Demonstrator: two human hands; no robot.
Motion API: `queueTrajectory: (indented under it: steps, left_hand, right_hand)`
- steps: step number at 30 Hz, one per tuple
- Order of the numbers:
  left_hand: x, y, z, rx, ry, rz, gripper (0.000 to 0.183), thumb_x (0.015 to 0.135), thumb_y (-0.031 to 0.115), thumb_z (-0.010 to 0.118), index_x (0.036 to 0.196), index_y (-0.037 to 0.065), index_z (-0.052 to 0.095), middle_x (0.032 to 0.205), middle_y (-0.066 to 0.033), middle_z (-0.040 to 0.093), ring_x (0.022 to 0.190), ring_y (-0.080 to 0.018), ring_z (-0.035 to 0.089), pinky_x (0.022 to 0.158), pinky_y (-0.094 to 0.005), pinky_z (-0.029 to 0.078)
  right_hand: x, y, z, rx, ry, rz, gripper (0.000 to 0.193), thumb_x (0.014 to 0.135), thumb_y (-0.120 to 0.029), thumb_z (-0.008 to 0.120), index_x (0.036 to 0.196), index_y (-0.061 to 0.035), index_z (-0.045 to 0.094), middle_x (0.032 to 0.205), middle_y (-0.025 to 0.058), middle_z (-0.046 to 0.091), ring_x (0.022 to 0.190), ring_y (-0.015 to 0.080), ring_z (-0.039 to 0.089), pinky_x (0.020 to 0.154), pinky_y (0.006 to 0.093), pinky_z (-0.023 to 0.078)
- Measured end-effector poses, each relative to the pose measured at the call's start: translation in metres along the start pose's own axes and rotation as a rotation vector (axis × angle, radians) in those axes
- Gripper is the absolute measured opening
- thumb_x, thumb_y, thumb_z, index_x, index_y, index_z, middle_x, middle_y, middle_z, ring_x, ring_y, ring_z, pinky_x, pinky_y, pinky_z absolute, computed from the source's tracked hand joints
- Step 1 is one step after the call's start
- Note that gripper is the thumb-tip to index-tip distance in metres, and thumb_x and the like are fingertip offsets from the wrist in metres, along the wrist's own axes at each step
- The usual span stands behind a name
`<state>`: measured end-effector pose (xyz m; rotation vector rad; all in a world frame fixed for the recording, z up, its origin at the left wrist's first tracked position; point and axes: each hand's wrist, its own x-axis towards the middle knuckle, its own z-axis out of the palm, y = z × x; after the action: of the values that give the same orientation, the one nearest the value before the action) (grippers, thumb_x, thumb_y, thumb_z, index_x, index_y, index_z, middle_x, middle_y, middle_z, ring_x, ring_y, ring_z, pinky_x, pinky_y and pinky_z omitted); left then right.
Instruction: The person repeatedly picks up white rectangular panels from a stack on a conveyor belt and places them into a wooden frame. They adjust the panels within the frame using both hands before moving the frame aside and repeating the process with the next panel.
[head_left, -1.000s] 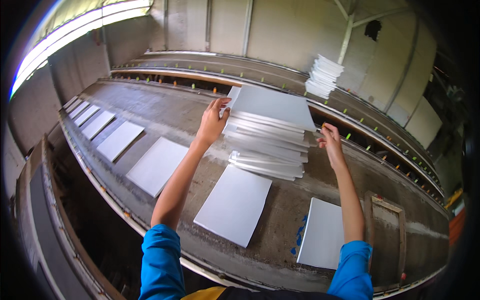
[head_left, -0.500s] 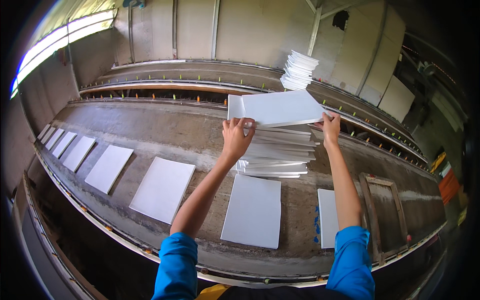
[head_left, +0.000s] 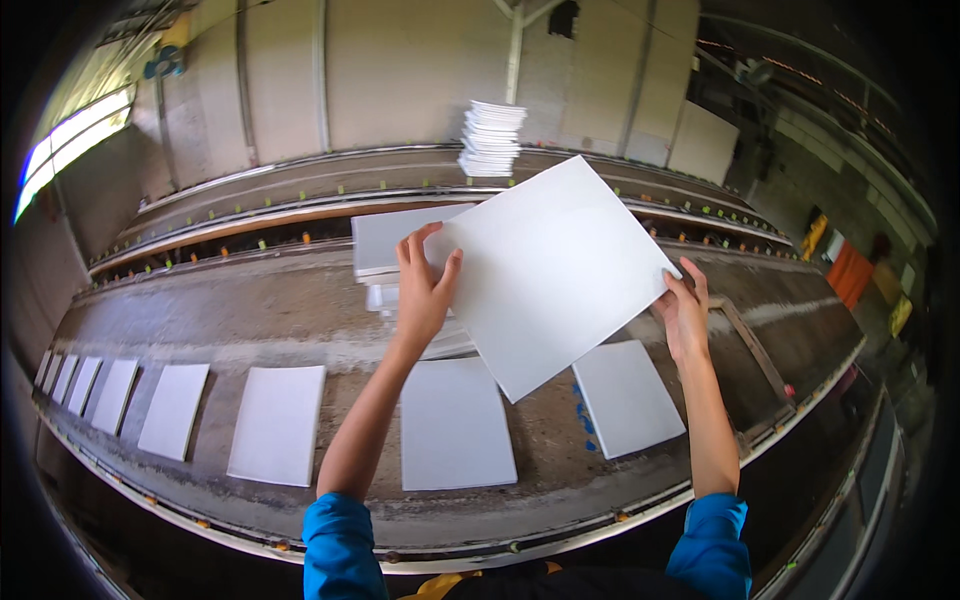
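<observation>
I see left hand (head_left: pixel 420 290) and right hand (head_left: pixel 683 315), fingers closed on opposite edges, holding white sheet (head_left: pixel 550 270) tilted above the stack (head_left: pixel 390 250).

Head fisheye, looking down over workbench (head_left: pixel 250 320), close.

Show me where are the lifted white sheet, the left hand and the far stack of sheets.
lifted white sheet (head_left: pixel 555 270), head view, centre of its face
left hand (head_left: pixel 422 290), head view, back of the hand
far stack of sheets (head_left: pixel 491 138), head view, middle of its side
</observation>
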<state>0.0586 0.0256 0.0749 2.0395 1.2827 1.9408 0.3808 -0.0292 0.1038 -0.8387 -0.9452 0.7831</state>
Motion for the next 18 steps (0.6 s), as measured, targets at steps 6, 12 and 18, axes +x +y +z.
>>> queueTrajectory:
  steps: [6,12,18]
  left_hand:
    - [-0.003,0.095,0.086,-0.178,-0.293,-0.052,0.036,0.081,0.019,0.06,0.112,0.005,0.049,0.092,-0.0101,0.056,0.067,-0.0137,0.051,0.06,-0.0248,0.043]
    - [-0.063,0.187,0.246,-0.255,-0.839,0.118,0.041,0.084,0.038,0.051,0.093,-0.002,0.055,0.067,-0.0166,0.056,0.06,-0.0251,0.055,0.056,-0.035,0.041]
    - [-0.161,0.258,0.39,-0.426,-0.776,-0.041,0.049,0.087,0.042,0.044,0.088,-0.007,0.05,0.071,-0.0253,0.054,0.068,-0.035,0.057,0.061,-0.0401,0.041]
  right_hand:
    - [-0.031,-0.056,-0.136,0.018,0.164,-0.076,0.041,0.083,-0.006,0.053,0.12,-0.009,0.036,0.102,0.0095,0.049,0.095,0.0207,0.052,0.082,0.0393,0.043]
    - [-0.042,-0.105,-0.305,-0.085,0.396,-0.201,0.038,0.085,-0.008,0.051,0.121,-0.0105,0.039,0.096,0.0036,0.053,0.091,0.0144,0.053,0.081,0.0318,0.043]
    - [-0.075,-0.076,-0.431,-0.117,0.473,-0.111,0.047,0.083,-0.01,0.054,0.125,-0.0067,0.032,0.102,0.0073,0.05,0.096,0.0159,0.049,0.086,0.0316,0.039]
